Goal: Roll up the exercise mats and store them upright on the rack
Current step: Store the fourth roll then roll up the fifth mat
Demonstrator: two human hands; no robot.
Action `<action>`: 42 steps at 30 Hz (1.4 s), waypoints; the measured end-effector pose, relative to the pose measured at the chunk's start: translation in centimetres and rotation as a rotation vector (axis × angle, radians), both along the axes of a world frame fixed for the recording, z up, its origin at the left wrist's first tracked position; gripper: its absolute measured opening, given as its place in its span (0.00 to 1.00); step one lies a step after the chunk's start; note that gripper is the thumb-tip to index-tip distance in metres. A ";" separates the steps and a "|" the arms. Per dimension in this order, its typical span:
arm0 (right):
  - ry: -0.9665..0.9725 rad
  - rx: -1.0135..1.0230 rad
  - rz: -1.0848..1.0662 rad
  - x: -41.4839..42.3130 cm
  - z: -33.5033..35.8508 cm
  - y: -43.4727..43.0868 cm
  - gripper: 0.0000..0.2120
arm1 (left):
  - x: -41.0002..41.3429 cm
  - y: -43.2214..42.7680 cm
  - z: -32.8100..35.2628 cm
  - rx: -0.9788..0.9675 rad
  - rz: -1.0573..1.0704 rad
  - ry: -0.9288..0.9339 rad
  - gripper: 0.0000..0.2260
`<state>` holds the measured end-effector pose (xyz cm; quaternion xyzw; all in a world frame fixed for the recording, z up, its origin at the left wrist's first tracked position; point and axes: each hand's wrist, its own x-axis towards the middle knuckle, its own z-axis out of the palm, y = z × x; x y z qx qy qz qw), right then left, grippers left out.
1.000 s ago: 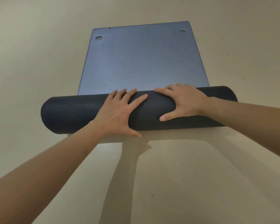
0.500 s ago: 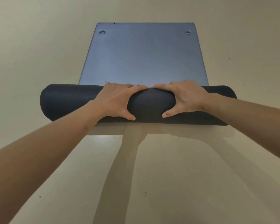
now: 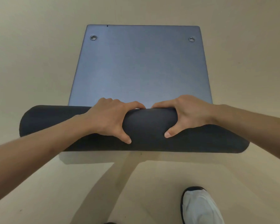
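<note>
exercise mat (image 3: 149,126), dark grey and partly rolled, lies on the tan floor (image 3: 31,65). its thick roll runs crosswise in front of the person, with the right end sitting nearer than the left. beyond the roll the flat part (image 3: 141,67) of the mat stretches away, bluish on its upper face, with one metal eyelet (image 3: 93,37) near the far left corner and another (image 3: 191,39) near the far right. the left hand (image 3: 110,120) wraps over the top of the roll, fingers curled down its far side and thumb spread on the near face. the right hand (image 3: 189,115) does the same just beside it, and the two index fingers almost meet at the crest. each grip is clenched around the roll near its middle, and both forearms reach in from the lower corners. a white shoe with a dark rim (image 3: 199,206) stands on the floor at lower right, well apart from the mat. a dark sliver at the bottom edge may be a second shoe.
</note>
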<state>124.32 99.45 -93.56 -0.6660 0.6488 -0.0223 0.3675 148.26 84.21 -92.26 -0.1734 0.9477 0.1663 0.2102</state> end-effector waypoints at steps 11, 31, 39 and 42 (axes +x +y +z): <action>-0.120 0.143 -0.028 1.5 -2.1 2.7 0.40 | 1.7 1.2 -3.8 0.307 0.070 -0.112 0.47; 0.601 -0.267 0.020 7.1 -3.5 7.3 0.55 | 0.6 -2.8 -4.0 0.284 0.146 -0.071 0.47; 0.412 -0.149 0.045 3.2 -2.8 3.4 0.56 | 1.1 -2.5 -3.0 0.187 0.201 0.217 0.36; 0.307 -0.073 0.030 1.4 -2.3 0.8 0.55 | 1.5 -0.1 -2.8 0.047 0.141 0.379 0.34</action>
